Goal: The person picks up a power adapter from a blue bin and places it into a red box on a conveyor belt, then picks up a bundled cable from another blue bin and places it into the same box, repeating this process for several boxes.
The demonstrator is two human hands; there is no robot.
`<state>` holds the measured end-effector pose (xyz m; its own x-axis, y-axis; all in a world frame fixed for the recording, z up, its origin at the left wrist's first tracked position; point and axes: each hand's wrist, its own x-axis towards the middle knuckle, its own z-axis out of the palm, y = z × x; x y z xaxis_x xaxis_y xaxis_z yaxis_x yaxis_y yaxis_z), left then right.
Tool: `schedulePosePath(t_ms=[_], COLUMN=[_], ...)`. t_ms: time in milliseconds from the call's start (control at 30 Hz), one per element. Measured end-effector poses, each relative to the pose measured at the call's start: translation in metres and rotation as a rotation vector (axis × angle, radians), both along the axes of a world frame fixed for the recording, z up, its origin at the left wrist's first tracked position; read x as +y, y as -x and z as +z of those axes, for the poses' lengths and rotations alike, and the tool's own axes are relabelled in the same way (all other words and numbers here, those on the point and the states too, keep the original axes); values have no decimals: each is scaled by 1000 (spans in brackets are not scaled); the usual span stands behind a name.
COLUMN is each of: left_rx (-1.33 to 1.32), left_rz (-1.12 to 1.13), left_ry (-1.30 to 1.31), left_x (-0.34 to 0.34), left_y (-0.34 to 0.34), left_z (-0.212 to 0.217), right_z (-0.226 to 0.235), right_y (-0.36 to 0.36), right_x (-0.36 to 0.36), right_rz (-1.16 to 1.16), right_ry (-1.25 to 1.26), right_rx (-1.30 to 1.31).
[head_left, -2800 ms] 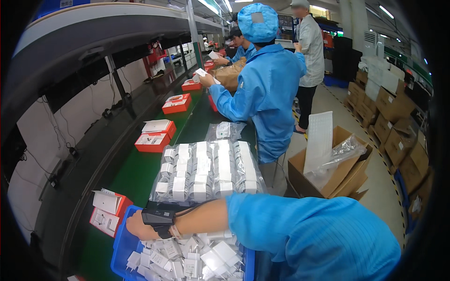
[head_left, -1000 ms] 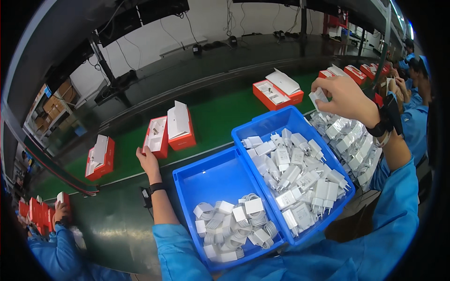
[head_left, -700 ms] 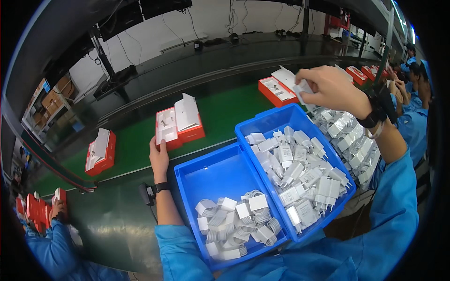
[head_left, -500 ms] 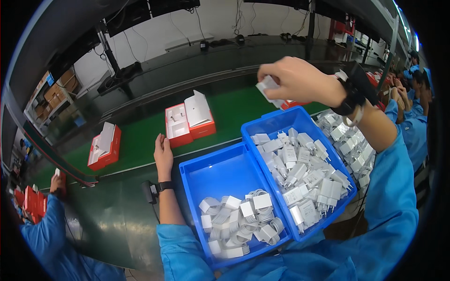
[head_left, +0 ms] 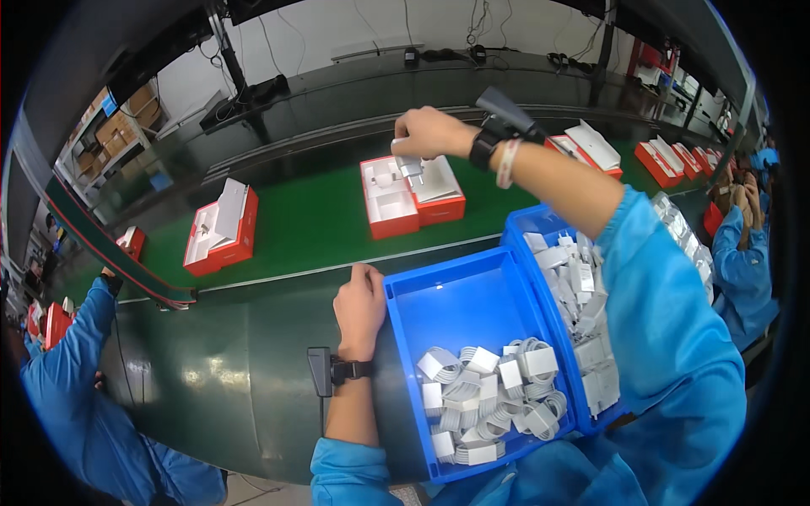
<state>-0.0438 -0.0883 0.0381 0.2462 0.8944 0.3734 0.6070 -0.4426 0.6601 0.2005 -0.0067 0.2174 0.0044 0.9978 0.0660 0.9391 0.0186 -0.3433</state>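
My right hand [head_left: 433, 133] is closed on a white charger plug [head_left: 408, 165] and holds it above an open red-and-white box [head_left: 393, 224] on the green belt. The box's white inner tray shows compartments, partly hidden by the plug and hand. My left hand [head_left: 359, 309] is loosely curled beside the rim of a blue bin [head_left: 460, 282], and nothing shows in its fingers. Coiled white cables [head_left: 481, 396] with paper bands lie in that bin. White charger plugs [head_left: 582, 278] fill a second blue bin [head_left: 525, 221], partly covered by my right arm.
Another open red box [head_left: 221, 236] stands on the green belt [head_left: 312, 215] to the left. Further open boxes [head_left: 662, 162] line the right. Bagged items [head_left: 682, 236] lie beyond the second bin. People in blue work at both sides; a slanting frame bar [head_left: 110, 240] crosses the left.
My right hand has moved left with the charger plug, now over the middle box. My left hand has drawn back from that box and curled. The whole view has shifted.
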Motion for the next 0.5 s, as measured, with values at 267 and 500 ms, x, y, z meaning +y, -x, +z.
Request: schedulePosePath(t_ms=[267,500], left_rx=[101,130], left_rz=[8,0], left_ry=[-41,-94], left_x=[42,59], left_y=[7,7], left_z=[-13,-22], right_z=[-92,-112], right_y=[9,-3], right_x=[119,133], right_rz=[-154,-155], right_ry=[-249,-194], right_rx=[-109,-90])
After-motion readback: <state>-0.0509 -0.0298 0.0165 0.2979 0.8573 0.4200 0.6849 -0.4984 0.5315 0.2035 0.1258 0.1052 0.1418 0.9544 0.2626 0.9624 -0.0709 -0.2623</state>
